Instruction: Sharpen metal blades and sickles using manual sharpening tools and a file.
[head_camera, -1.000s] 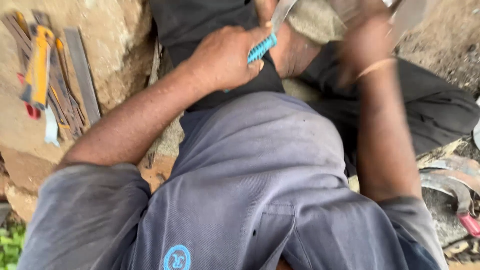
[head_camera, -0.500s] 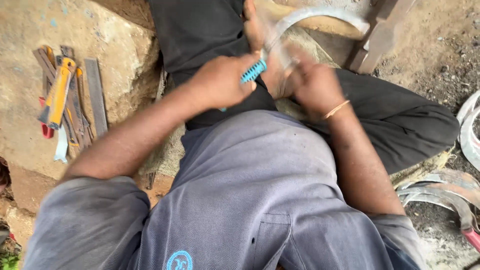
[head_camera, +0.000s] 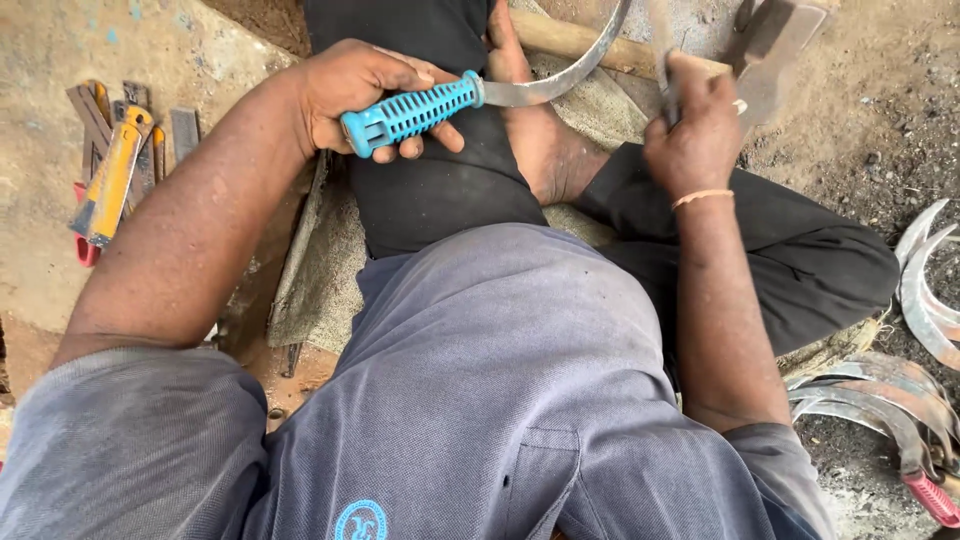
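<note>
Left hand (head_camera: 350, 90) clenched round sickle (head_camera: 470, 95) handle; right hand (head_camera: 690, 130) grasping blurred file (head_camera: 662, 40) over blade.

One head-worn camera looks steeply down, close over the lap.

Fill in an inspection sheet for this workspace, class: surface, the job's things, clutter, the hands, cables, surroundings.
Surface: bare earth floor with a cloth under the seated person.
Job's things: curved sickle blade with blue handle; blurred tool held against it.
Clutter: files and yellow-handled tools at left; spare sickle blades at right; wooden stick under the blade.
Hands: left hand grips the handle; right hand closed on the tool, blurred.
Cables: nothing seen.
Surroundings: hammer head, top right.
</note>
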